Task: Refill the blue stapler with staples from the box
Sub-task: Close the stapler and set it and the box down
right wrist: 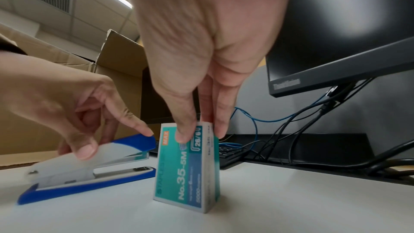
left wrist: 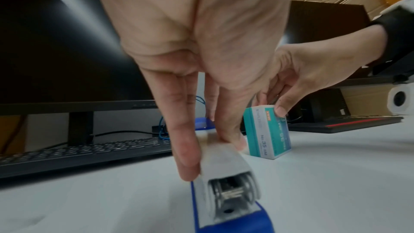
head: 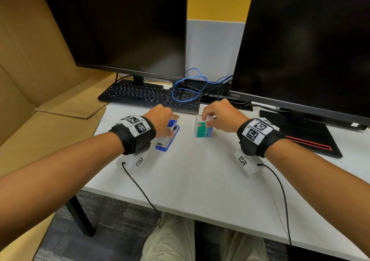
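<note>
The blue and white stapler lies on the white desk, its blue base flat. My left hand grips its white top between thumb and fingers. The right wrist view shows the stapler with its top arm slightly raised and the left thumb on the white cover. The left wrist view looks along the stapler at its metal hinge end. The teal staple box stands upright to the right of it. My right hand pinches the box near its upper end, thumb in front, fingers behind; the same box appears in the left wrist view.
A black keyboard lies behind the hands, with two dark monitors above and a blue cable between them. A black pad with a red line lies to the right. Cardboard stands on the left.
</note>
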The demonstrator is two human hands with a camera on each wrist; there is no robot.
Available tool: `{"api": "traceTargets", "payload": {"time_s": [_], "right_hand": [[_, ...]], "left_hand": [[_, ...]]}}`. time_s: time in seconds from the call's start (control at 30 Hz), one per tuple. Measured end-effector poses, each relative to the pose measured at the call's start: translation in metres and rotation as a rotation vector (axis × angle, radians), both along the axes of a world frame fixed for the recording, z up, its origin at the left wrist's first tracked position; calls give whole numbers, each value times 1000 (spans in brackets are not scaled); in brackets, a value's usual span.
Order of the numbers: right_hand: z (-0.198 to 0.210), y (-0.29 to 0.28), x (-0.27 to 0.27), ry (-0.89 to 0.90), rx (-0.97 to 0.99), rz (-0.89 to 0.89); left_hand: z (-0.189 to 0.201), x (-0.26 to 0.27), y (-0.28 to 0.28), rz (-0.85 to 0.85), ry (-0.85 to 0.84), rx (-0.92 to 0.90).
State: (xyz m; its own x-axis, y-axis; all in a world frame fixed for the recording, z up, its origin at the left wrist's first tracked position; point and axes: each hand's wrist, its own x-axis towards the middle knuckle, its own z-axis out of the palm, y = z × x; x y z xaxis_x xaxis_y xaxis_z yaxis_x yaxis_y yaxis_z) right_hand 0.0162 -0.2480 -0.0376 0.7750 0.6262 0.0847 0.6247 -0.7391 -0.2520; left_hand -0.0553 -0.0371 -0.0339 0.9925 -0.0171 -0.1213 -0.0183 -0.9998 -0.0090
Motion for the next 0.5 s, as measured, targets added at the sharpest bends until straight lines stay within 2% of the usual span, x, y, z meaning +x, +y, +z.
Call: {"api": "traceTargets", "payload": {"time_s": [0.5], "right_hand": [[7,56,-1,-59,-19,27]], "left_hand": [[7,14,51,84,1,97]]}}
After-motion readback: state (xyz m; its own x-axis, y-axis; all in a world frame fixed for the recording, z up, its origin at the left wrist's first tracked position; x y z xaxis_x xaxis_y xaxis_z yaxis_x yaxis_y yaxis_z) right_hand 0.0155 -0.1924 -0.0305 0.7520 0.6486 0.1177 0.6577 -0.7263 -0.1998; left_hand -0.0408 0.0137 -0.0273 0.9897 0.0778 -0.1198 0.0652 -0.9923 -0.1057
